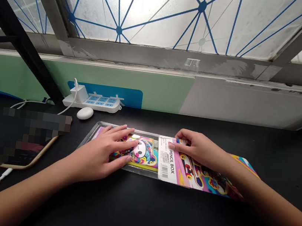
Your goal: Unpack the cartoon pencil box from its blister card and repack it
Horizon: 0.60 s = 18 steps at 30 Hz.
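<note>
From here, the pencil box [148, 153] sits left of the right hand's [200, 150] grip, under the left hand [106, 153].
Its tray [142, 171] runs beneath the card sleeve [186, 178], which extends right past the grip on the desk [126, 210]. Left and behind, an oval case [85, 113] lies before a power strip [99, 102]; farthest left, a mobile device [29, 166]. Behind everything stands the window [159, 17].

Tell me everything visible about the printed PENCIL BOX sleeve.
The printed sleeve looks like thin card with multicolour cartoon art; its left end has a white panel with "PENCIL BOX" and a barcode. It lies on the black table; a clear tray extends beyond its left end. The right hand holds its far edge, thumb on top; the right arm hides part.
</note>
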Motion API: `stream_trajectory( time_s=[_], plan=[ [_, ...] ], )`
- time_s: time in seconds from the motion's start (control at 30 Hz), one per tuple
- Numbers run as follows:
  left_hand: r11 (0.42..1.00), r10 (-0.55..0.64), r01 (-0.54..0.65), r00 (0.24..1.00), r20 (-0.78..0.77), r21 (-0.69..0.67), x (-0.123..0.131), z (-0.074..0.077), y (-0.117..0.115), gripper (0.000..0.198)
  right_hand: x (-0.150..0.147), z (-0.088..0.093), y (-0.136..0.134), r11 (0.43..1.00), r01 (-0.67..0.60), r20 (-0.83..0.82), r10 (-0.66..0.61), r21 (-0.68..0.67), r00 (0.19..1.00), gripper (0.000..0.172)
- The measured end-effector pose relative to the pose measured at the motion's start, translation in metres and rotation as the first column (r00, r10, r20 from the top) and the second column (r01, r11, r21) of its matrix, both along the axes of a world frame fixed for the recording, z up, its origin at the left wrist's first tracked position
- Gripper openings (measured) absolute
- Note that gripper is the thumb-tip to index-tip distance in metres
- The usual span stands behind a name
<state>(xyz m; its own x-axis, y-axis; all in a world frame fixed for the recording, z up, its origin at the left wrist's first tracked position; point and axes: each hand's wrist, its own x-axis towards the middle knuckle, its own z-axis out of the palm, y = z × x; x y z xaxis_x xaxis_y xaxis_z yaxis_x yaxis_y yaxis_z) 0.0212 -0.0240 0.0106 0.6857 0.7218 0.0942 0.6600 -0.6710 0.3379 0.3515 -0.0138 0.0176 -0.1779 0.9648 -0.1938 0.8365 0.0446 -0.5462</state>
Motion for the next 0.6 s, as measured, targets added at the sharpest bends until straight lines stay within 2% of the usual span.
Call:
stream_trajectory(
  time_s=[0.13,0.23,0.3,0.4,0.5,0.6],
  plan=[
    [0.993,0.052,-0.04,0.992,0.115,-0.108,0.01,0.005,-0.013,0.049,-0.006,-0.002,-0.002,0.998,-0.023,-0.027,0.022,-0.051,0.999,0.046],
    [0.977,0.1,-0.021,0.924,0.369,-0.212,0.008,0.012,-0.02,0.045,-0.002,-0.001,-0.001,0.998,-0.024,0.002,0.025,-0.064,1.0,0.047],
    [0.972,0.151,-0.023,0.821,0.551,-0.233,0.003,0.017,-0.021,0.037,0.003,0.002,0.001,0.997,-0.029,0.029,0.031,-0.078,0.999,0.047],
    [0.968,0.24,-0.105,0.646,0.725,-0.228,-0.004,0.017,-0.012,0.029,0.014,0.004,0.003,0.995,-0.039,0.046,0.043,-0.094,0.998,0.044],
    [0.928,0.372,-0.174,0.419,0.828,-0.329,-0.004,0.004,0.003,0.031,0.024,0.005,0.006,0.989,-0.07,0.015,0.073,-0.133,0.997,0.04],
    [0.864,0.503,-0.119,0.25,0.827,-0.489,0.001,-0.014,0.014,0.034,0.031,0.002,0.008,0.985,-0.094,-0.009,0.094,-0.145,0.996,0.037]
  ],
)
